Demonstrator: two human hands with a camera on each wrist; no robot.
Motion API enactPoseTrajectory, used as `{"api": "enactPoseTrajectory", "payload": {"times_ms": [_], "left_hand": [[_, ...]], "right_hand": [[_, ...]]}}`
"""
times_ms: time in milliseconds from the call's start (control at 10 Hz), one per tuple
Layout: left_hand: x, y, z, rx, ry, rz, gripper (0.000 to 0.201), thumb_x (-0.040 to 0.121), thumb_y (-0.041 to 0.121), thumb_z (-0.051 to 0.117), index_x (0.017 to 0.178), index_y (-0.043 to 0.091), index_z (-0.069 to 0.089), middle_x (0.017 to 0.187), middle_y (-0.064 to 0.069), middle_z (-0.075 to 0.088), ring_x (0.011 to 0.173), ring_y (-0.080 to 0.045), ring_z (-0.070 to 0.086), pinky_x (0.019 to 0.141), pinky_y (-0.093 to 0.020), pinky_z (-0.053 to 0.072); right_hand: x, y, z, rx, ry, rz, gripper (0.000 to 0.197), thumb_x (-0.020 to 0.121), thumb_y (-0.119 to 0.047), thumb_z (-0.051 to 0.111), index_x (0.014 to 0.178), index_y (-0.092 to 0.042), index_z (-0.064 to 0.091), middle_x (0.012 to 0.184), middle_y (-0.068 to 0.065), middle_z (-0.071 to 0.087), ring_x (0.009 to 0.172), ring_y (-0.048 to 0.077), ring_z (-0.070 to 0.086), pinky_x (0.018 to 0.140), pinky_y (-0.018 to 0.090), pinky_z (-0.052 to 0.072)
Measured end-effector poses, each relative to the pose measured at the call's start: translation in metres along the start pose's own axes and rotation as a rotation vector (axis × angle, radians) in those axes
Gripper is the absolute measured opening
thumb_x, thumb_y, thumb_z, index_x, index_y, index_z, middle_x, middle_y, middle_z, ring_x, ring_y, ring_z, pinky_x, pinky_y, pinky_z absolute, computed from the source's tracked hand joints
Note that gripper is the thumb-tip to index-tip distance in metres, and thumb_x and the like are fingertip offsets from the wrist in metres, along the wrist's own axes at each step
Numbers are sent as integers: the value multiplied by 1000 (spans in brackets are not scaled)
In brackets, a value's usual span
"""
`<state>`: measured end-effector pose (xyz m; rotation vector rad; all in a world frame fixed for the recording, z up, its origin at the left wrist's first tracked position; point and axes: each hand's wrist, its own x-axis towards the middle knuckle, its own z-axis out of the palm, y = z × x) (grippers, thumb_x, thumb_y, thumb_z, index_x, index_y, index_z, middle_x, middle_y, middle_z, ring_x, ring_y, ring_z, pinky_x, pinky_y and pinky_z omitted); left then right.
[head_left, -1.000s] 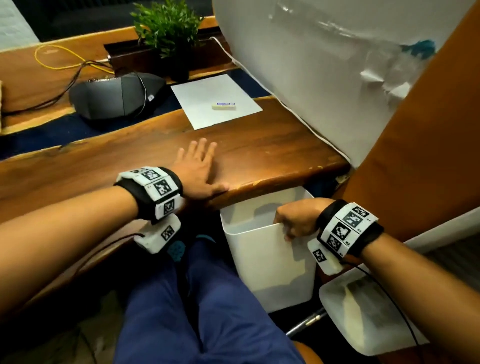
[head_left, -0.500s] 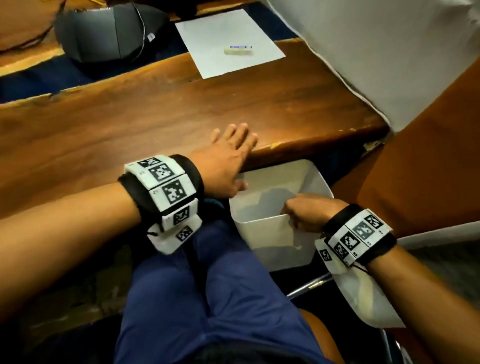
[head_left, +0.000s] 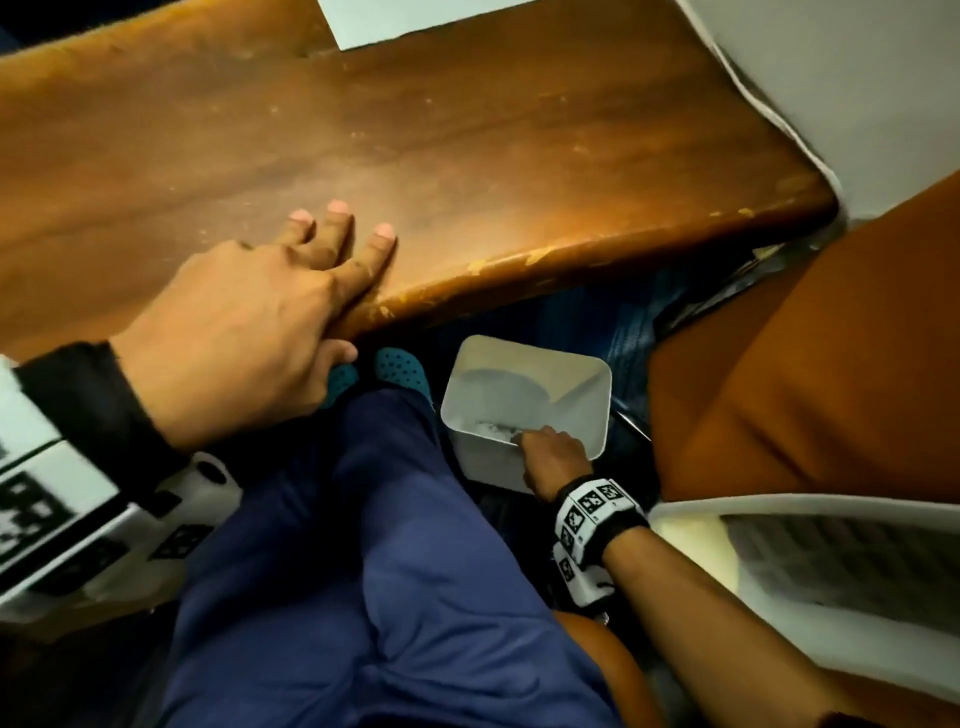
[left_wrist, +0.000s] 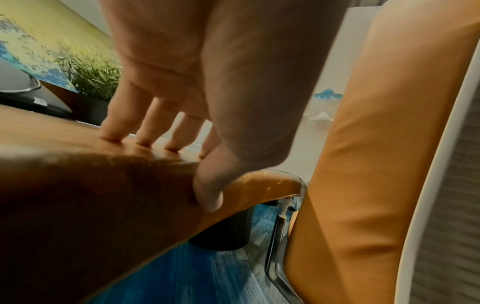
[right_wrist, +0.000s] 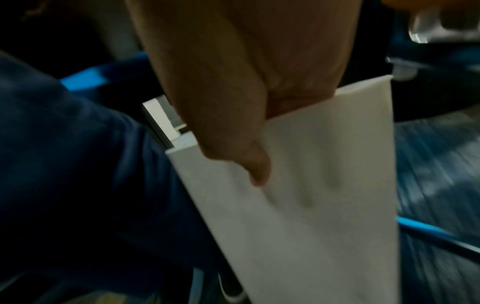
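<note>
A white plastic bin (head_left: 582, 384) sits low beside my right leg, under the wooden desk's edge (head_left: 571, 260). My right hand (head_left: 553, 457) grips its near rim, fingers inside and thumb outside on the wall (right_wrist: 306, 195). In the right wrist view the right hand (right_wrist: 233, 102) pinches the white wall between thumb and fingers. My left hand (head_left: 244, 332) lies on the desk top with straight fingers on the wood. In the left wrist view, the left hand (left_wrist: 182, 144) has its fingertips (left_wrist: 111, 137) pressing the top and its thumb against the rounded edge.
An orange chair (head_left: 805, 374) with a white frame (head_left: 810, 551) stands close on the right. A white panel (head_left: 857, 78) leans at the desk's right end. A sheet of paper (head_left: 374, 21) lies at the far edge. Blue carpet (left_wrist: 194, 273) covers the floor; a plant (left_wrist: 91, 76) stands behind.
The bin has gone down from just under the desk edge toward the floor, my right hand still gripping its rim. My head has tilted down. The left hand slid nearer the desk edge.
</note>
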<state>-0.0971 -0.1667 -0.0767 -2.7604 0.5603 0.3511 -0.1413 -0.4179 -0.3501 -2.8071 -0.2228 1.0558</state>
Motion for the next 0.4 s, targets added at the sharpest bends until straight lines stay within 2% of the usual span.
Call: {"api": "enactPoseTrajectory", "payload": {"times_ms": [100, 200, 300, 400], "left_hand": [[3, -6, 10, 27, -4, 8, 99, 72, 37, 74, 155, 21, 24, 153, -21, 37, 125, -44, 54, 69, -55, 57], [6, -11, 21, -6, 2, 20, 111, 70, 35, 74, 156, 33, 5, 154, -22, 34, 127, -48, 49, 76, -64, 54], [3, -13, 24, -72, -47, 37, 120, 67, 33, 74, 151, 43, -10, 157, -21, 27, 133, -50, 41, 87, -69, 48], [4, -8, 24, -194, -5, 62, 115, 66, 39, 67, 151, 46, -10, 158, -20, 26, 135, -47, 38, 97, -72, 40]], "right_hand": [[21, 2, 28, 20, 63, 28, 45, 97, -7, 44, 136, -26, 57, 127, 12, 63, 115, 35, 60, 93, 39, 48], [40, 5, 49, 26, 79, 80, 44, 100, -8, 36, 136, -24, 55, 123, 13, 66, 110, 36, 63, 89, 40, 49], [57, 8, 58, 35, 79, 137, 44, 100, -6, 35, 137, -22, 52, 122, 11, 66, 109, 35, 64, 87, 40, 51], [74, 6, 59, 94, 91, 195, 42, 100, -2, 36, 133, -19, 54, 120, 13, 67, 110, 35, 64, 86, 40, 51]]}}
